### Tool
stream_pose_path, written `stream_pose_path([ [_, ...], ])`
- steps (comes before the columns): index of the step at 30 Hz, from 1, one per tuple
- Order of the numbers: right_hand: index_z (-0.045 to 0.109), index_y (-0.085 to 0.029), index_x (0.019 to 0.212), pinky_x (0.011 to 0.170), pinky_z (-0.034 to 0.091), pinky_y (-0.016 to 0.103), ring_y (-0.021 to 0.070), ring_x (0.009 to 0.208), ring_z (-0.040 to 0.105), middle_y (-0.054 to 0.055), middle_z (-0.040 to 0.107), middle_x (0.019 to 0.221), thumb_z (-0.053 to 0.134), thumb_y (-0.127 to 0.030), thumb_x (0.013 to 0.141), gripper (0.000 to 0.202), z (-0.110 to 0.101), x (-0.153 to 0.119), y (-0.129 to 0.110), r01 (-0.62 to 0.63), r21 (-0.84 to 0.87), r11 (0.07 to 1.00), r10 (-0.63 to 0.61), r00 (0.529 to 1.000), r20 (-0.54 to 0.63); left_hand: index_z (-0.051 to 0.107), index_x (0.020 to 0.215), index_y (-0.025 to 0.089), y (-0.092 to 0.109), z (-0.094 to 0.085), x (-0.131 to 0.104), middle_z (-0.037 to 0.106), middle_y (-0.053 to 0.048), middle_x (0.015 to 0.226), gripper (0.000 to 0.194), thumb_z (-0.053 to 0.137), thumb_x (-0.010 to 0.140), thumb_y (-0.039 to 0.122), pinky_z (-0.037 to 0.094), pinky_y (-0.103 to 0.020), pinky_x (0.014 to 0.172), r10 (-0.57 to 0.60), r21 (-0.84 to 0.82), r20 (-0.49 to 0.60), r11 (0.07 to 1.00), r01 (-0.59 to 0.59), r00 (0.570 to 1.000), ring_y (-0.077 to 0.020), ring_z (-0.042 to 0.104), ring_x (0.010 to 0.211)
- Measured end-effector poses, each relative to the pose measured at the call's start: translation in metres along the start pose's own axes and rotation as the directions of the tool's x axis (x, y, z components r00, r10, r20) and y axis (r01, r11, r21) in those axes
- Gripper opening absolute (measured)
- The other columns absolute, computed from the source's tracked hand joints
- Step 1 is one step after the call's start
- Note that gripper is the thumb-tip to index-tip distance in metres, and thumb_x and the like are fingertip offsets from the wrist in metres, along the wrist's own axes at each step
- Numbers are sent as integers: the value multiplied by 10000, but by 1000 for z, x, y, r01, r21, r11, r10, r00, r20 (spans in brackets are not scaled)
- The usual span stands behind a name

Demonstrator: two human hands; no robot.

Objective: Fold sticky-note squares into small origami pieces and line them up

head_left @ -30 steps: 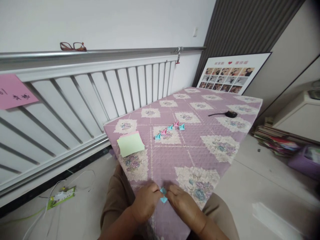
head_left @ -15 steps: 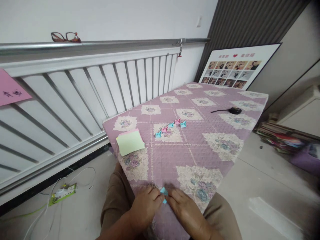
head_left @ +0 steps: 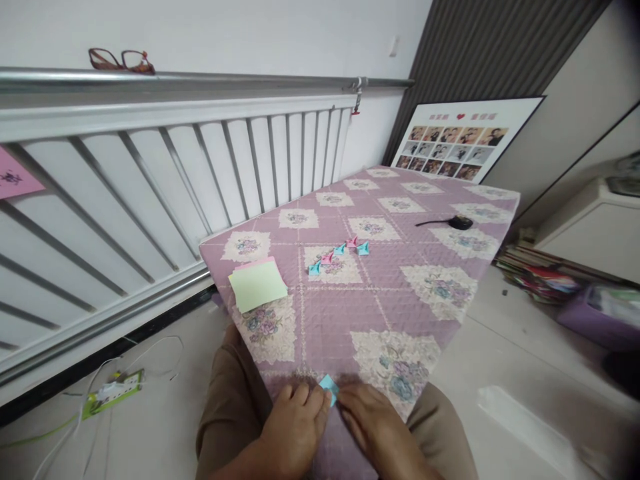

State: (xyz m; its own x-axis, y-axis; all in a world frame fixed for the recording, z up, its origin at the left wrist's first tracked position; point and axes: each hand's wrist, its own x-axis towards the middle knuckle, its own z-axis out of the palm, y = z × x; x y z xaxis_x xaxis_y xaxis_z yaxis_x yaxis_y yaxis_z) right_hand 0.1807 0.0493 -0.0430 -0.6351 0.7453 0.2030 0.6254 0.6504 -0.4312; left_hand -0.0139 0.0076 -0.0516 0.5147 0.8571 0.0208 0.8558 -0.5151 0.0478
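A small folded piece of light blue paper (head_left: 329, 385) lies at the near edge of the table between my hands. My left hand (head_left: 299, 421) presses its fingertips on the paper's left side, fingers together. From the right, my right hand (head_left: 367, 417) touches the paper's edge with its fingers bent and held together. Farther up the cloth, several small folded paper pieces stand in a slanting row, blue ones (head_left: 314, 268) and pink ones (head_left: 327, 258). A stack of sticky notes (head_left: 259, 285), pale green on top with pink beneath, sits at the table's left side.
The table wears a purple flowered cloth (head_left: 345, 313). A black object with a strap (head_left: 460, 222) lies toward the right. A white radiator (head_left: 150, 193) runs along the left, with glasses (head_left: 121, 61) on the pipe above. A photo board (head_left: 463, 143) leans behind.
The view has shifted slightly. The blue paper between my hands now shows more of its surface, and my left fingers lie flatter over its lower left part.
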Motion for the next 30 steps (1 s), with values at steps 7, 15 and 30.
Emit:
stream_pose_path([
  [7, 601, -221, 713, 740, 374, 366, 237, 854, 562, 29, 635, 813, 637, -216, 766, 64, -7, 34, -9, -446, 31, 895, 446, 895, -5, 421, 1328, 185, -1, -2, 2, 606, -84, 1116, 363, 401, 968, 231, 368, -364, 702, 18, 15, -12, 1000, -18, 1000, -224, 533, 910],
  [15, 618, -247, 693, 757, 302, 372, 230, 877, 529, 3, 626, 831, 661, -272, 744, 72, -5, 34, -13, -491, -54, 869, 491, 871, -10, 430, 1321, 214, -5, 2, 0, 597, -72, 1105, 372, 443, 956, 289, 352, -345, 682, 19, 42, -27, 999, -18, 999, -210, 513, 910],
  [30, 629, -258, 769, 794, 333, 412, 251, 892, 553, 16, 639, 865, 654, -348, 755, 95, -1, 31, -15, -539, -46, 841, 532, 839, -114, 486, 1286, 198, 1, -6, 4, 626, -74, 1083, 366, 484, 934, 297, 356, -357, 677, -13, 47, -38, 999, 15, 999, -221, 540, 860],
])
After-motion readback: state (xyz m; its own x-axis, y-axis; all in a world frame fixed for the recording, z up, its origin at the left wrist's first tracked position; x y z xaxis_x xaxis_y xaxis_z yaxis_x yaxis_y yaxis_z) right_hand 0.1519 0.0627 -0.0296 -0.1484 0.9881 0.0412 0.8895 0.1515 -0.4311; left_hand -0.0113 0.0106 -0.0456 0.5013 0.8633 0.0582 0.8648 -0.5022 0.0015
